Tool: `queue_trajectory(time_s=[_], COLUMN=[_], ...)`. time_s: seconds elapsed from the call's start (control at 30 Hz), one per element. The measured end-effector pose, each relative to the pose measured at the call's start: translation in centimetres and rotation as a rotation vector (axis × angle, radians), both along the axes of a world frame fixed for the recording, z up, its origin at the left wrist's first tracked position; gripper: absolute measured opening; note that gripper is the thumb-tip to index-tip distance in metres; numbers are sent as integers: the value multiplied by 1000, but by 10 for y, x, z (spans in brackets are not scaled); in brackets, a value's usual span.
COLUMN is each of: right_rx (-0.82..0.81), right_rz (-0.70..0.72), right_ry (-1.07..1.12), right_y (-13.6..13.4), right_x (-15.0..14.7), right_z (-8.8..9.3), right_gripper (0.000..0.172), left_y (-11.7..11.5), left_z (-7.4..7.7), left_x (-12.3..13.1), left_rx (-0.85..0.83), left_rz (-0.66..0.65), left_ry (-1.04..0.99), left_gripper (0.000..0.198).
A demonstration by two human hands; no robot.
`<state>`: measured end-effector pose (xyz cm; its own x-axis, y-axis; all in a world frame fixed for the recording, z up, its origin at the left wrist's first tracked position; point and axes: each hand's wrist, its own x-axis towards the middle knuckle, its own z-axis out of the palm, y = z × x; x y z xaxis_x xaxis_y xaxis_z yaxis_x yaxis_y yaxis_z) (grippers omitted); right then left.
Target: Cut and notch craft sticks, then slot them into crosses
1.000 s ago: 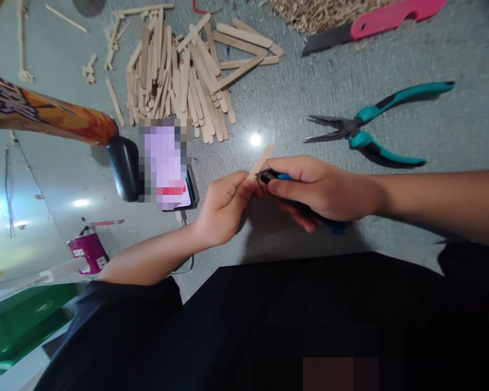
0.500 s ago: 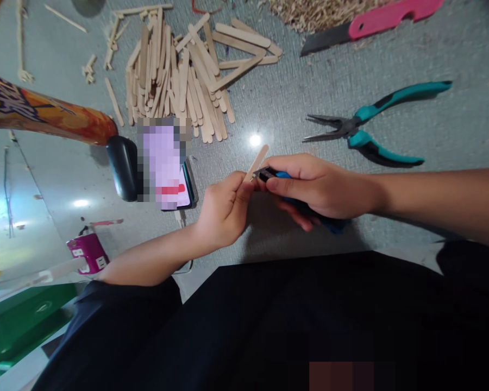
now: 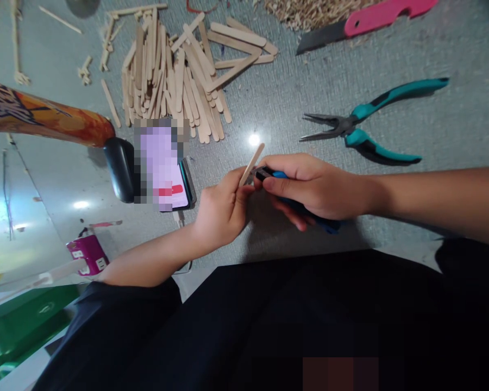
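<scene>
Near the middle of the view, my left hand (image 3: pixel 222 212) pinches a wooden craft stick (image 3: pixel 252 163) between thumb and fingers. Its free end points up and slightly right; the lower end is hidden in my grip. My right hand (image 3: pixel 309 184) is closed around a blue and black utility knife (image 3: pixel 280 174). The blade end meets the stick close to my left fingertips, though the exact contact is too small to make out. Above the hands lies a pile of craft sticks (image 3: pixel 204 92). Teal-handled needle-nose pliers (image 3: pixel 344 127) rest with jaws spread at upper right.
A pink-handled saw-like blade (image 3: pixel 367 24) lies by wood shavings (image 3: pixel 309 11) at the top. To the left are a phone (image 3: pixel 173 184), a black case (image 3: pixel 120 168) and an orange snack canister (image 3: pixel 49 117). A purple power adapter (image 3: pixel 87 254) and green bin (image 3: pixel 28 320) sit lower left.
The craft stick has tilted a little more upright, and the knife tip has shifted slightly left with it. Both hands keep their holds. The whole scene sits slightly further left.
</scene>
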<state>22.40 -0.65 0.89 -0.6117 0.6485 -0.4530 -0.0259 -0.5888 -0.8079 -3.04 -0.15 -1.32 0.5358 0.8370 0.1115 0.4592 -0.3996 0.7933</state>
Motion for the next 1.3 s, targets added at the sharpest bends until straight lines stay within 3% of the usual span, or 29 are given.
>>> queue_trajectory(time_s=[0.17, 0.33, 0.57, 1.07, 1.3], right_rx=[-4, 6, 2, 14, -55], right_rz=[-20, -32, -35, -1, 9], right_ry=[-9, -5, -29, -69, -85], right_y=[-2, -2, -2, 2, 2], right_x=[-1, -1, -2, -3, -4], right_z=[-2, -1, 0, 4, 6], right_gripper=[19, 20, 24, 28, 30], left_y=[1, 2, 2, 2, -1], left_z=[-9, -7, 2, 4, 3], left_x=[-2, 1, 5, 8, 6], left_rx=[9, -56, -202, 5, 60], left_rz=[30, 57, 44, -12, -21], left_ry=[-67, -114, -130, -45, 69], left_gripper=[56, 39, 48, 42, 39])
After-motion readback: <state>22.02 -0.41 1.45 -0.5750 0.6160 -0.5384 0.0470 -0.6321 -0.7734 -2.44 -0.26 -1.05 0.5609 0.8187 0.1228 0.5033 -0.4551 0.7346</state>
